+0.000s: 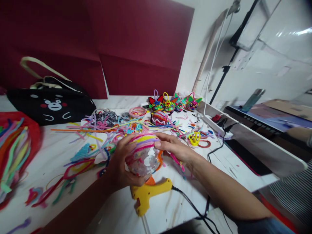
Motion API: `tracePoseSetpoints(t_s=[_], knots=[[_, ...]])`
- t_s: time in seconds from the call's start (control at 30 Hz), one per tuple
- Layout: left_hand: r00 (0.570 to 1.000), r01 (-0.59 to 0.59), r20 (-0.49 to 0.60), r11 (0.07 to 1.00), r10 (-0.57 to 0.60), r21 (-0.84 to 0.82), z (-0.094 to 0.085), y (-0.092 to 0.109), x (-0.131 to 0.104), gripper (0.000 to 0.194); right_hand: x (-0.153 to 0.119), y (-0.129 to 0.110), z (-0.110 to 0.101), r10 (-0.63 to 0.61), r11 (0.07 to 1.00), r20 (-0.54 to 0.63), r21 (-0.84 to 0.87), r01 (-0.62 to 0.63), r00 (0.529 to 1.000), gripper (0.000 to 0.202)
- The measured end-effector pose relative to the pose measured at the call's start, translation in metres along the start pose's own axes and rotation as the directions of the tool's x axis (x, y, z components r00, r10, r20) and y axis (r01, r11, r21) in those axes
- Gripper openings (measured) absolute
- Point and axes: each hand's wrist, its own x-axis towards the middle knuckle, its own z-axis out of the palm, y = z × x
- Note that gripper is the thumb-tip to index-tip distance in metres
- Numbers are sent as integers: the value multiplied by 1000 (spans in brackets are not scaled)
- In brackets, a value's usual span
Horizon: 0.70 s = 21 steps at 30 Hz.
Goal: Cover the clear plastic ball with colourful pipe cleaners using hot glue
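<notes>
A translucent ball (pixel 143 161) is partly wrapped in fuzzy pipe cleaners: pink, yellow and purple bands cover its top, and its lower part shows whitish patches. My left hand (pixel 122 162) is curled around the ball's left side and underside, holding it up. At the upper right of the ball, my right hand (pixel 170 146) is closed, its thumb pressed against a pink pipe cleaner (pixel 177 161) whose loose end hangs below the palm. An orange strip (pixel 159 161) lies along the ball's right side. Just below the ball, a yellow hot glue gun (pixel 152 193) rests on the white table.
Loose pipe cleaners (pixel 97 136) are strewn across the table. Several colourful eared ornaments (pixel 168 104) stand at the back beside a wrapped ball (pixel 159 118). A red bag (pixel 36 136) of pipe cleaners and a black tote (pixel 53 105) are left; a phone (pixel 247 157) and power strip (pixel 219 125) right.
</notes>
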Motion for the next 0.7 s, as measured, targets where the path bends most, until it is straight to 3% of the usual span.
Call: tracePoseSetpoints(t_s=[0.2,0.47,0.7], knots=[[998,49,47,997,-52,60,1,3,-2,98,-1,-1,5,6,999,-52,37,-4,999,54],[953,126,265,987,-149,101,-3,7,-1,88,4,6,1,-25,990,-199,-143,-3,980,66],[939,146,299,984,-170,99,-1,7,-4,87,4,13,2,-56,973,-211,-231,5,976,66]])
